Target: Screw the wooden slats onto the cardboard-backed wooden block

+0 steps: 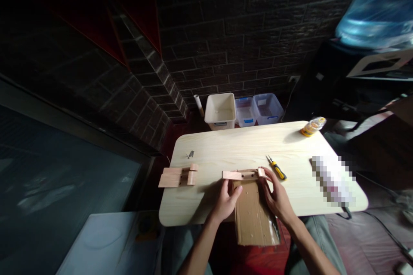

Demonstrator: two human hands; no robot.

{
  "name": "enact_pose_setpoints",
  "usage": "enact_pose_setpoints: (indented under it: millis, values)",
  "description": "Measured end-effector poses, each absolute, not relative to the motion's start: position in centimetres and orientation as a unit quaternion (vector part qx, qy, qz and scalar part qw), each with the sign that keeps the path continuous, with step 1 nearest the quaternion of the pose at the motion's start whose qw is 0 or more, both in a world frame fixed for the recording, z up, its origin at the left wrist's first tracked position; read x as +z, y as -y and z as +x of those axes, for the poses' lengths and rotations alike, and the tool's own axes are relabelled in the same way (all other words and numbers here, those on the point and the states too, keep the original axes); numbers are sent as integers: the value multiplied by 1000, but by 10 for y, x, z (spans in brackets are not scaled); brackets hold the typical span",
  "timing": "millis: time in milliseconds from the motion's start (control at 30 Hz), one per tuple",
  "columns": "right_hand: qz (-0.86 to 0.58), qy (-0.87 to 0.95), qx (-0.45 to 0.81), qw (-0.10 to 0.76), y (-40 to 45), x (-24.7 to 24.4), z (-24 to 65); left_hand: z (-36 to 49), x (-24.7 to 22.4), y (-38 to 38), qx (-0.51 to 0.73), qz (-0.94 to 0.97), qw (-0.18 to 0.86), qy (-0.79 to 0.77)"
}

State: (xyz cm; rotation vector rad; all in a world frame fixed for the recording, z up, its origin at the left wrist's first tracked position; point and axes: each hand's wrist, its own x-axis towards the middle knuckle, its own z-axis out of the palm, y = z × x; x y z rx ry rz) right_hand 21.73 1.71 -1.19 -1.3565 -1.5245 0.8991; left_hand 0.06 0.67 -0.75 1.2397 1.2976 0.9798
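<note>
A pale wooden piece with dark holes [248,175] lies crosswise at the upper end of a brown cardboard piece [253,215], near the table's front edge. My left hand [226,202] grips the wooden piece from below at its left part, its thumb over the cardboard. My right hand [275,193] curls its fingers round the right end, where a small wooden block sits. Some fingertips are hidden behind the wood. Right of the hands lies a yellow-and-black screwdriver [278,170]. Further left are wooden parts [176,176] laid side by side.
Small metal screws or nails [191,154] lie on the light wooden table [226,144]. A clear bottle with yellow [313,126] is at the far right corner, a pixelated pale object [334,180] at the right. Beyond the table stand a white bin [220,109] and clear plastic boxes [268,107].
</note>
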Motion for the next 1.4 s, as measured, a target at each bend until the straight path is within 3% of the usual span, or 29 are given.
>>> enact_pose_setpoints:
  millis: [1000, 1200, 1400]
  values:
    - [-609, 585, 375, 383, -27, -17, 210, -4, -35, -12, 363, 487, 539, -584]
    - [-632, 554, 363, 403, -20, -15, 215, -28, -1, -11, 425, 482, 495, -585]
    - [-626, 530, 346, 454, 6, -4, 221, -107, 56, -17, 451, 515, 343, -644]
